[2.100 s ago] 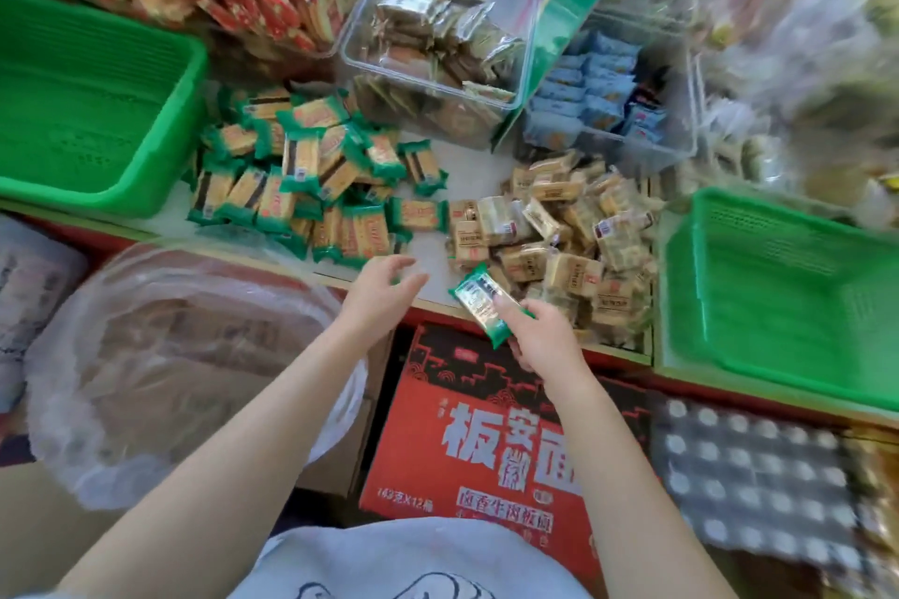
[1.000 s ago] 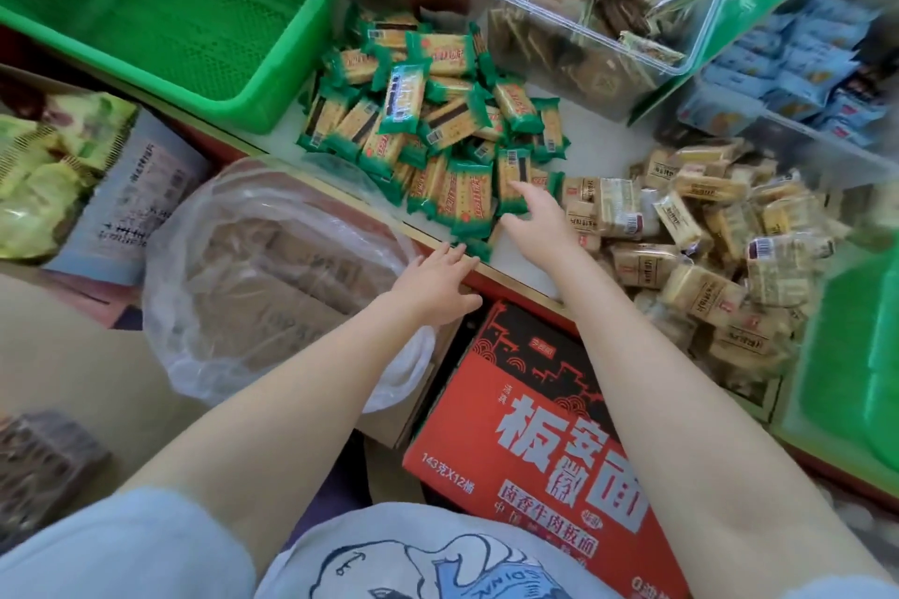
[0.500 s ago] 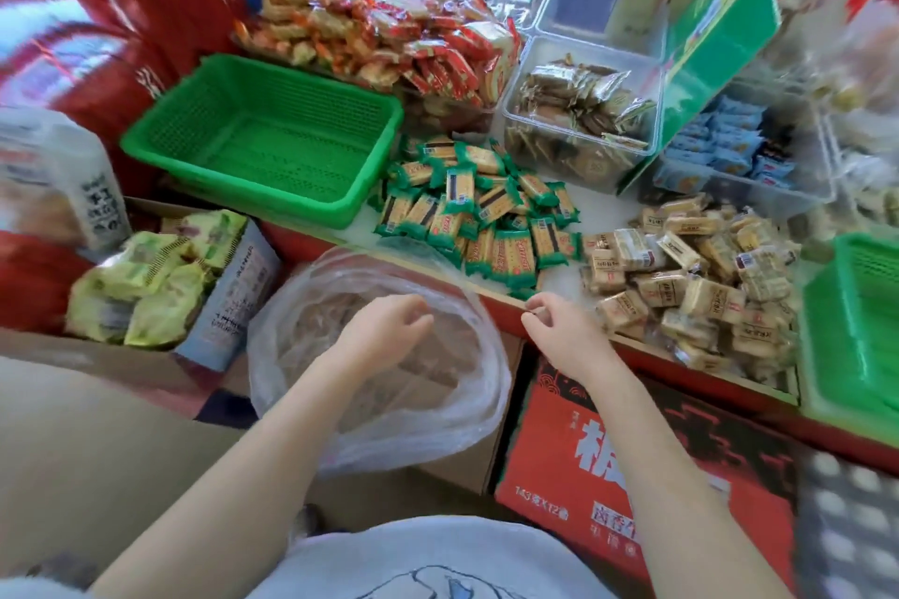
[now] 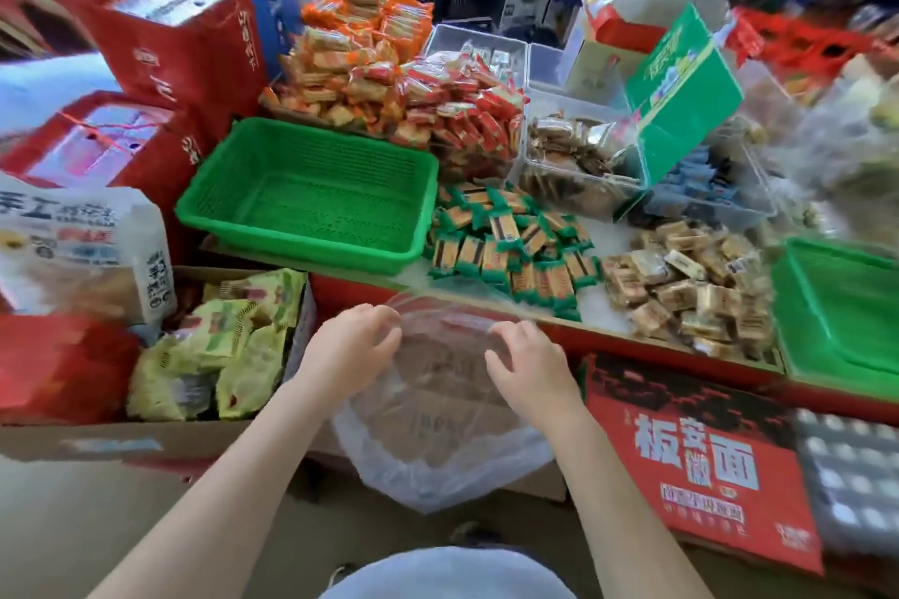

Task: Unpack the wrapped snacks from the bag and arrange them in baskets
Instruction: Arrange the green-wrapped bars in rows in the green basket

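Head view: both hands, left [image 4: 348, 345] and right [image 4: 528, 362], each grip pinching the clear plastic bag's [image 4: 438, 428] rim; green-wrapped snacks [image 4: 511, 243] lie ahead on the table (unbasketed), green plastic basket [image 4: 311, 195] ahead-left unfilled.

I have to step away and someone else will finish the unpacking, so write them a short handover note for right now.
Left hand and right hand both grip the rim of the clear plastic bag; neither holds a snack.
Green-wrapped snacks and tan-wrapped snacks lie in separate piles on the counter.
The green basket on the left holds nothing; the right green basket is partly out of frame, with no snacks showing.
Left: move each pile into a basket.
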Available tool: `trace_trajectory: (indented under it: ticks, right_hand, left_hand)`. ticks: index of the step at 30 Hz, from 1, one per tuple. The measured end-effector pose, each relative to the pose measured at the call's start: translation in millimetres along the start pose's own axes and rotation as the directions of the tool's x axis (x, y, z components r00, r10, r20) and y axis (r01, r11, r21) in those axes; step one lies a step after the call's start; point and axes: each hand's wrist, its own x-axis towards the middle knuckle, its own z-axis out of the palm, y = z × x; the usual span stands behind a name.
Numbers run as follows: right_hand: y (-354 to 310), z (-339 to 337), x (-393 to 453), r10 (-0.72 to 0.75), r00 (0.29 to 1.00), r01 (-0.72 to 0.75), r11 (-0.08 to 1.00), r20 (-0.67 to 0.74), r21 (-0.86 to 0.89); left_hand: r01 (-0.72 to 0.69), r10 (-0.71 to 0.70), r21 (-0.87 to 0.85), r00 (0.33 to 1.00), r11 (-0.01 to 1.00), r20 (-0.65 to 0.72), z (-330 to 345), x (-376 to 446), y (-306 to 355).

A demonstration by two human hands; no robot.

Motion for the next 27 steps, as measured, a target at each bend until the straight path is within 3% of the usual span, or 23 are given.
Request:
trace_trajectory:
  ticks: [3,6,13,16,24,27]
  right_hand:
    - [9,-7,11,0.053,0.999,-0.053,0.999,-0.011,-0.008]
    - [34,-11,43,0.145,0.989,-0.141,0.985,-0.032,0.102]
    - [72,8,181,0.336,0.942,-0.321,0.899,0.001,0.299]
    - [81,13,231,0.392,0.919,-0.363,0.886,-0.046,0.290]
    - [76,31,301,0.558,0.827,-0.549,0.827,-0.062,0.118]
    - [69,31,305,0.598,0.794,-0.584,0.801,-0.112,0.132]
  left_hand:
    - [-0.048,0.048,0.015,0.999,0.999,-0.001,5,31,0]
    - [-0.068,0.071,0.073,0.997,0.995,-0.043,20,76,6]
    - [0.030,-0.041,0.284,0.999,0.958,0.034,49,181,7]
    - [0.102,-0.135,0.289,0.986,0.952,0.099,64,211,-16]
    - [0.034,-0.075,0.318,0.990,0.948,0.117,84,219,-41]
    - [0.017,-0.059,0.308,0.990,0.951,0.128,84,218,-46]
